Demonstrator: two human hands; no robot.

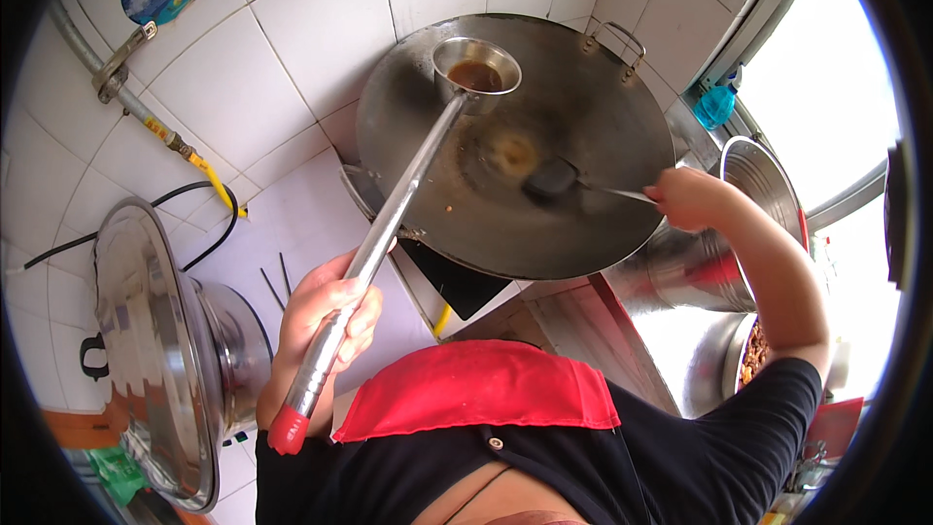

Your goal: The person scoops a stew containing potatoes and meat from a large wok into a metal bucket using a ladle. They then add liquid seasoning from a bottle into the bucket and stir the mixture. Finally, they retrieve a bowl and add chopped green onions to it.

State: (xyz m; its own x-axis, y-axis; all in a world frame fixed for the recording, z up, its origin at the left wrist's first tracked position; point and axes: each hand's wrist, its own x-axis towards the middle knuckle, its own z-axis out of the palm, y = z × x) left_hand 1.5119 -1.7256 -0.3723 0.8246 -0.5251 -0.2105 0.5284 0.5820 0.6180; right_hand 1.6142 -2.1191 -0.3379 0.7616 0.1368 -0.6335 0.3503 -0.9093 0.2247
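Observation:
A large dark metal wok lies before me, a little brownish residue at its middle. My left hand grips the long metal handle of a ladle, whose deep bowl holds brown liquid above the far left part of the wok. The handle ends in a red cap near my body. On the right, my right hand is closed around the handle of a dark-headed spatula. The spatula's head is low in the wok, right of the residue; whether it touches the metal I cannot tell.
At the left stands a steel pot with a large shiny lid, below a yellow gas hose. Steel containers stand right of the wok, one pot with reddish-brown food. A blue spray bottle is by the window.

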